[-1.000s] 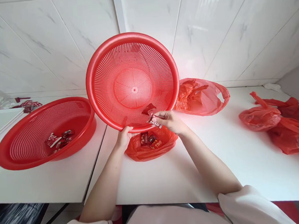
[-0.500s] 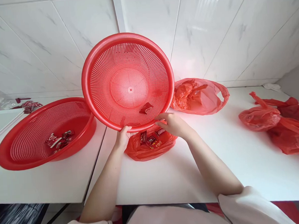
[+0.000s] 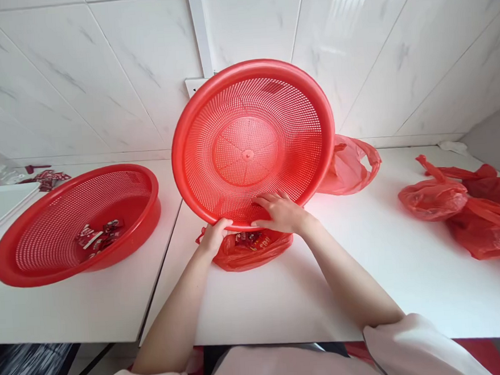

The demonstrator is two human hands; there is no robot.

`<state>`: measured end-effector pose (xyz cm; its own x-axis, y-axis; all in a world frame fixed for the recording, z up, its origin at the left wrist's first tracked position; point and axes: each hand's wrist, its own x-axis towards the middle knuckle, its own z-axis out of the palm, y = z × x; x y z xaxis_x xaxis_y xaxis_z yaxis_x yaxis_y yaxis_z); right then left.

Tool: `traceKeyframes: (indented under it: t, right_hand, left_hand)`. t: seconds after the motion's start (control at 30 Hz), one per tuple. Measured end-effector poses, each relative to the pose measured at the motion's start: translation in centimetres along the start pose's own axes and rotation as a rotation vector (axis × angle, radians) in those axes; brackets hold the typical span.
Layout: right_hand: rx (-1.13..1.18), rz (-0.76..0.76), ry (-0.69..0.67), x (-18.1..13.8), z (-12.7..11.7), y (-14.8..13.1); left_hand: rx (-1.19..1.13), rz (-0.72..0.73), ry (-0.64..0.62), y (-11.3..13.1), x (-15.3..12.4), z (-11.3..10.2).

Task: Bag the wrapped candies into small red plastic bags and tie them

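Note:
A large red plastic colander basket (image 3: 247,153) is tipped up on its side, its open mouth facing me. My left hand (image 3: 213,237) grips its lower rim, thumb over the edge. Reaching inside past the lower right rim, my right hand (image 3: 281,212) has its fingers stretched along the inner wall and its thumb near the rim. Directly below the rim, a red plastic bag (image 3: 250,260) lies open with several dark red wrapped packets (image 3: 253,240) in it. The basket's rim hides part of the bag.
A second red basket (image 3: 149,217) holding several packets (image 3: 99,237) stands on the left table. Behind my basket, another red bag (image 3: 353,166) lies partly hidden. Tied red bags (image 3: 474,206) sit at the right. A white tray (image 3: 2,199) is at far left.
The basket has shifted right and lower, over the bag. My right hand has moved from the rim to inside the basket, and the loose packet there is no longer visible.

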<state>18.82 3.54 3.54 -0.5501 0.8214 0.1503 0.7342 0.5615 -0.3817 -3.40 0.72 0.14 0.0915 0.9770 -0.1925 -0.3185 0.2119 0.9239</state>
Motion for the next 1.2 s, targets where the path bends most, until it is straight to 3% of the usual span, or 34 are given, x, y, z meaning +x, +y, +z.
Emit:
traceKeyframes:
  t: [0.1,0.2,0.3,0.4,0.47,0.9,1.2]
  right_hand:
    - [0.100,-0.103,-0.060,-0.2,-0.9,-0.5]
    - [0.295,-0.041,0.034,-0.2,-1.7,-1.1]
    - [0.684,0.042,0.174,-0.1,-2.2,-1.5]
    - [1.128,0.067,0.205,0.2,-2.3,-1.5]
    - [1.286,0.114,0.229,0.4,-2.1,-1.3]
    - [1.588,0.318,0.259,0.9,-1.8,-1.2]
    - [1.432,0.373,0.270,0.7,-1.6,-1.0]
  left_hand:
    - [-0.031,0.002,-0.004,0.7,0.2,0.1]
    - [-0.037,0.030,0.001,1.2,0.3,0.0]
    - [-0.041,0.059,-0.013,1.4,0.3,-0.1]
    - [-0.054,0.068,-0.013,1.5,0.3,-0.1]
    - [-0.058,0.073,-0.012,1.5,0.3,0.0]
    - [-0.037,0.037,-0.010,1.1,0.5,-0.3]
    - [-0.035,0.023,-0.014,1.1,0.5,-0.2]
